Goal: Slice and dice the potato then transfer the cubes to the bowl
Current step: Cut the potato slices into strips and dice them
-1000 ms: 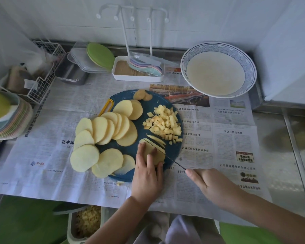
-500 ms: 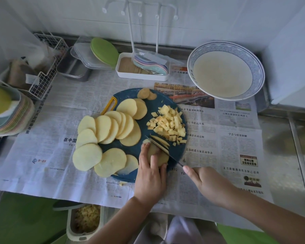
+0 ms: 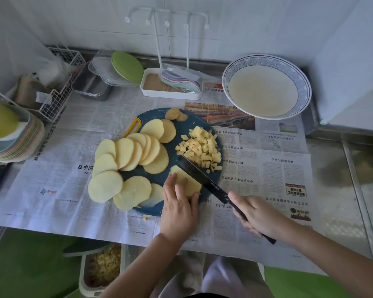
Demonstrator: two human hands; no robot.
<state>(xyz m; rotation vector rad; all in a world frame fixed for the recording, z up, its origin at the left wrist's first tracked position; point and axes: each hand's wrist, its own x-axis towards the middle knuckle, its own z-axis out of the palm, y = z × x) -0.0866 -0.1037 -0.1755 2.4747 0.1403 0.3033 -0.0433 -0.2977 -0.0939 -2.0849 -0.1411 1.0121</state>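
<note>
Your left hand presses straight fingers down on the trimmed potato slice at the near edge of the round blue cutting board; your right hand is wrapped round the handle of the black knife — its blade lies slanted between that slice and the potato cubes; round slices fan out to the left; the patterned bowl sits well apart, far right.

Steel worktop, bare along its right edge, otherwise covered by spread newspaper. Along the back edge: wire basket, metal container, white rack tray. Bowl at the back right corner. Round cutting board mid-paper.
</note>
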